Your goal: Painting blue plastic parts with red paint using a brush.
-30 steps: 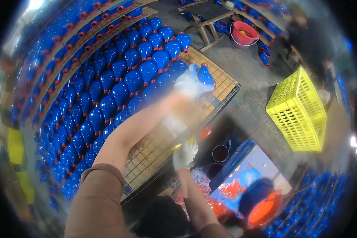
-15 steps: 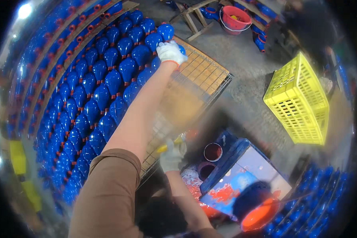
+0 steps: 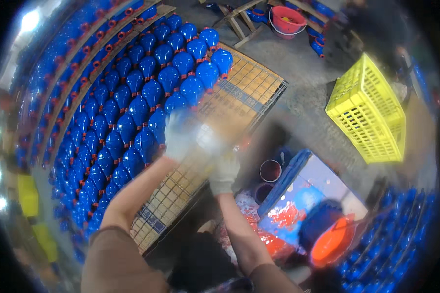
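Glossy blue bulb-shaped parts (image 3: pixel 168 78) with red ends stand in tight rows over the left of the view. They border a wire grid (image 3: pixel 164 200) with tan board under it. Over the grid, beside the nearest blue parts, my left hand (image 3: pixel 178 136) wears a whitish glove; motion smears its fingers. My right hand (image 3: pixel 224 175), also gloved, is close by on its right, with its fingers toward the left hand. Blur between the two hands hides whether either one holds anything.
To the right stands a blue-edged, paint-splashed board (image 3: pixel 318 188) with an orange-red paint container (image 3: pixel 332 241). Dark paint pots (image 3: pixel 270 171) sit beside it. A yellow crate (image 3: pixel 369 112) and a red bucket (image 3: pixel 287 22) are on the floor. More blue parts (image 3: pixel 391 239) lie lower right.
My left hand has drawn back from the far blue part, toward me and near my right hand. That part now stands uncovered. The yellow item at my right hand is now lost in blur.
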Motion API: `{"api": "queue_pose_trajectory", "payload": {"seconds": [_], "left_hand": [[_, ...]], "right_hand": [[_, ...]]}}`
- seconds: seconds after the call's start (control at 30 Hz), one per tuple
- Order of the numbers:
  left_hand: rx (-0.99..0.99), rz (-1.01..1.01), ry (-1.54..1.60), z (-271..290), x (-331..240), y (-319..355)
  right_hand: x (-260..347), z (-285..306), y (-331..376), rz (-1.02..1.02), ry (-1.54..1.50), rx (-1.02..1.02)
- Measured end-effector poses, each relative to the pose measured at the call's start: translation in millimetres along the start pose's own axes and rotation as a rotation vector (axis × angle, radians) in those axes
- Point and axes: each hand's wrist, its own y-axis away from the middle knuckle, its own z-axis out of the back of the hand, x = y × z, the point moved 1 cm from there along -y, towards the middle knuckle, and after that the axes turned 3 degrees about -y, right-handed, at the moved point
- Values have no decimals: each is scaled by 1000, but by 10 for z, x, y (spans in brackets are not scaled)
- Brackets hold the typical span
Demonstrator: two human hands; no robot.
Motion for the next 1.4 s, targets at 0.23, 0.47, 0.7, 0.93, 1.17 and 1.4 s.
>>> {"api": "queue_pose_trajectory", "payload": {"seconds": [0.23,0.47,0.7,0.93,1.17,1.4], "left_hand": [[181,421,290,686,-421,1784],[836,261,871,871,531,2494],[438,225,441,806,258,2602],[341,110,437,756,-415,2482],[397,-45,629,735,-822,2369],[431,-5,621,669,-880,2313]], "right_hand": [[381,1068,21,82,2,-219],[725,3137,211,190,-148,-456],[575,5954,1111,-106,868,-278],[506,7740,2178,-126,1449,-432],[769,8476,2754,-442,1091,-780],[384,9292,3067,-423,1523,-698]]}}
